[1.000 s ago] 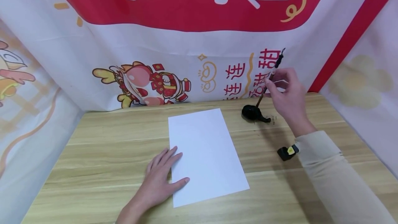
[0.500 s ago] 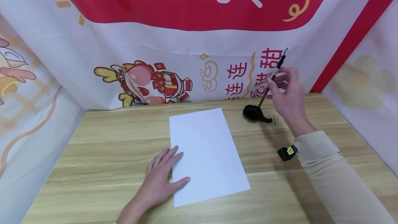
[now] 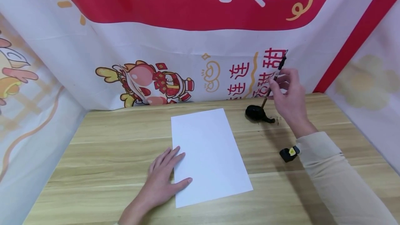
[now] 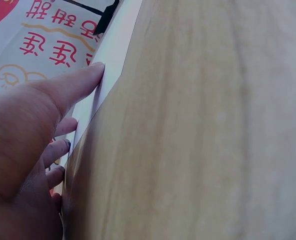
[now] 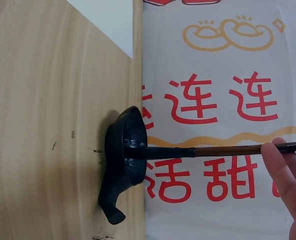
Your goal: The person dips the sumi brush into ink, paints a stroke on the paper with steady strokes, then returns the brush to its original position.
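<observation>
Little has altered over the last second. The worktop (image 3: 109, 155) sits slightly differently in the head view, probably from a small head movement, and the sheet of paper (image 3: 209, 155) on it is still blank, its lower edge towards the worktop's near edge. The left hand (image 3: 164, 176) keeps its place. At the other side the right hand (image 3: 290, 96) stays over the black dish (image 3: 254, 113), and only the lean of the brush (image 5: 228, 151) seems a touch steeper. This suggests the work is still at the dish, with the sheet untouched by the brush.

The hands are well apart. The left lies with fingers spread, fingertips and thumb on the sheet's left border. The dish rests near the worktop's far edge, towards its far right corner, just beyond the right hand. The brush rises tilted from the dish's bowl; the right thumb and fingers pinch its shaft well above the rim. Whether its hidden lower end touches the bottom cannot be told.
</observation>
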`<state>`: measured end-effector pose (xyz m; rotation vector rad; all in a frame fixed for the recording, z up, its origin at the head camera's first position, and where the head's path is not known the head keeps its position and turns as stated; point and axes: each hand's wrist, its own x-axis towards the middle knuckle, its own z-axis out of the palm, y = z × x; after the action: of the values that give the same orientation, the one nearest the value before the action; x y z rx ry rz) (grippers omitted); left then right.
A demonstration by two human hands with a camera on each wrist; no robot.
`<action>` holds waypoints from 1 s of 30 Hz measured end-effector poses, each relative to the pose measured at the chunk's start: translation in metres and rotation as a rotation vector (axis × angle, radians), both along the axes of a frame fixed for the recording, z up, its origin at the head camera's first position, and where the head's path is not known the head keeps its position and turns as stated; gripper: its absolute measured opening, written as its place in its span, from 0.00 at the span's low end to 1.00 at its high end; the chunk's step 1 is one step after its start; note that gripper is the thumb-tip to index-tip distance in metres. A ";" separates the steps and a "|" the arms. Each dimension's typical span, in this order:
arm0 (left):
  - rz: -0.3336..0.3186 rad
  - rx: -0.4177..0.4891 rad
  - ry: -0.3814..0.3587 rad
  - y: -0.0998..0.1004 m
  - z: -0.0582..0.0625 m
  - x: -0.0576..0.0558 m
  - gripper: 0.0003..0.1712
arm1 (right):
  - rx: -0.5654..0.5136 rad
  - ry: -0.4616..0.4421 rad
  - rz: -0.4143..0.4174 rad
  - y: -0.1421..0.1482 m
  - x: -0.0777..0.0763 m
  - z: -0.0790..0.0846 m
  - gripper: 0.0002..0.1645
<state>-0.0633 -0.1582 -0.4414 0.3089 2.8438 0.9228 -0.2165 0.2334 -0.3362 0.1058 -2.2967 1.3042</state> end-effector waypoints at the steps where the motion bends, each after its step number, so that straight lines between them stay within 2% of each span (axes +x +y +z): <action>1: -0.001 0.001 0.001 0.000 0.000 0.000 0.47 | 0.000 -0.002 -0.006 0.001 0.000 0.001 0.27; 10: -0.003 0.003 -0.003 -0.001 0.000 -0.001 0.47 | 0.026 0.059 -0.046 0.000 0.003 0.013 0.26; 19: -0.010 0.019 0.000 0.000 -0.002 -0.001 0.47 | -0.023 0.034 0.004 -0.005 0.004 0.005 0.24; 23: -0.008 0.021 0.001 0.000 -0.001 -0.001 0.47 | -0.001 0.039 -0.010 -0.002 0.004 0.004 0.25; 30: -0.002 0.021 -0.008 0.000 0.002 0.001 0.47 | 0.011 0.077 -0.048 0.000 0.006 0.010 0.23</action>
<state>-0.0626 -0.1585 -0.4394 0.3100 2.8279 0.9523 -0.2108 0.2336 -0.3260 0.1026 -2.2281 1.2423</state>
